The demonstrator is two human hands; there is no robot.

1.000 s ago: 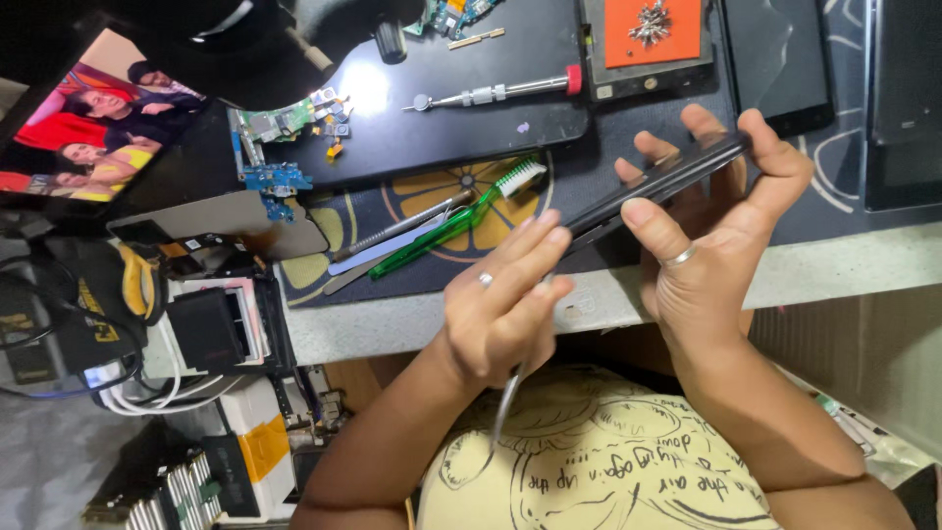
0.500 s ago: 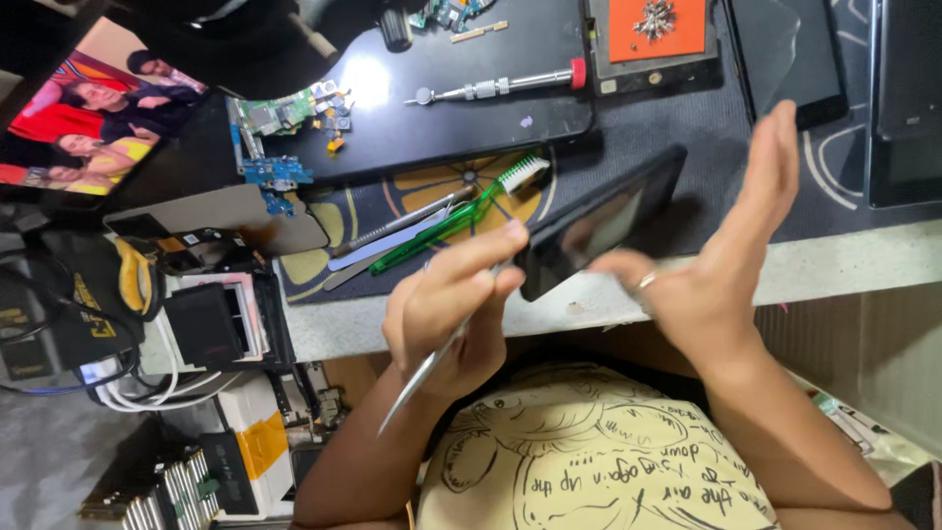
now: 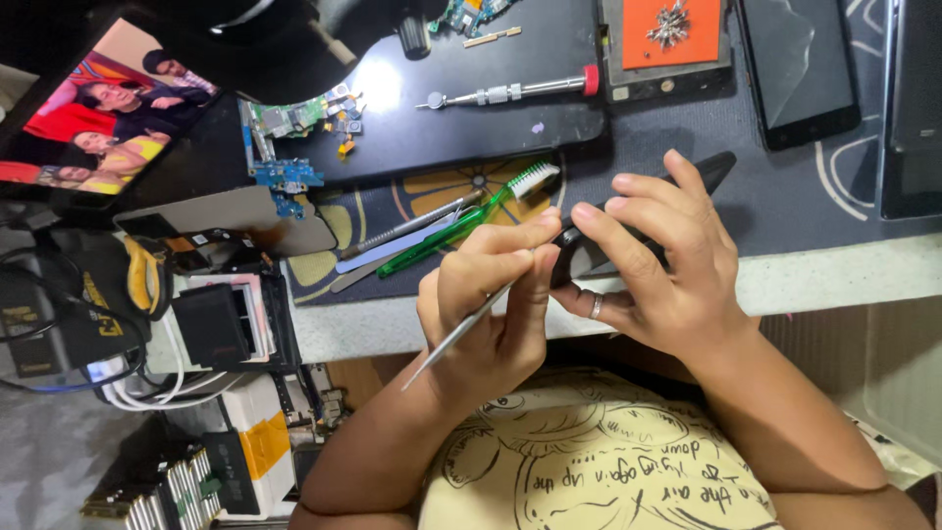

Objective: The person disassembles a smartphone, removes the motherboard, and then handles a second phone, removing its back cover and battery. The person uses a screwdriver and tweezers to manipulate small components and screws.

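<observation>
My right hand [image 3: 662, 260] is wrapped around a black phone [image 3: 713, 167], held on edge just above the front of the table; a ring shows on one finger. My left hand [image 3: 486, 304] pinches a thin metal prying tool [image 3: 456, 336]. The tool's tip is at the phone's lower left edge, next to my left thumb and forefinger. The fingers of my right hand hide most of the phone. Below both hands I see my cream printed shirt [image 3: 589, 461].
On the dark work mat [image 3: 785, 201] lie a green toothbrush [image 3: 461, 221], a red-capped screwdriver [image 3: 510, 93], small circuit boards [image 3: 285, 147], an orange pad with screws [image 3: 672, 34] and a black screen panel [image 3: 800, 69]. Left: a lit screen showing people [image 3: 98, 118], cables, boxes.
My right hand has turned the phone and closed its fingers over it. My left hand has swung the metal tool up so its tip meets the phone's edge.
</observation>
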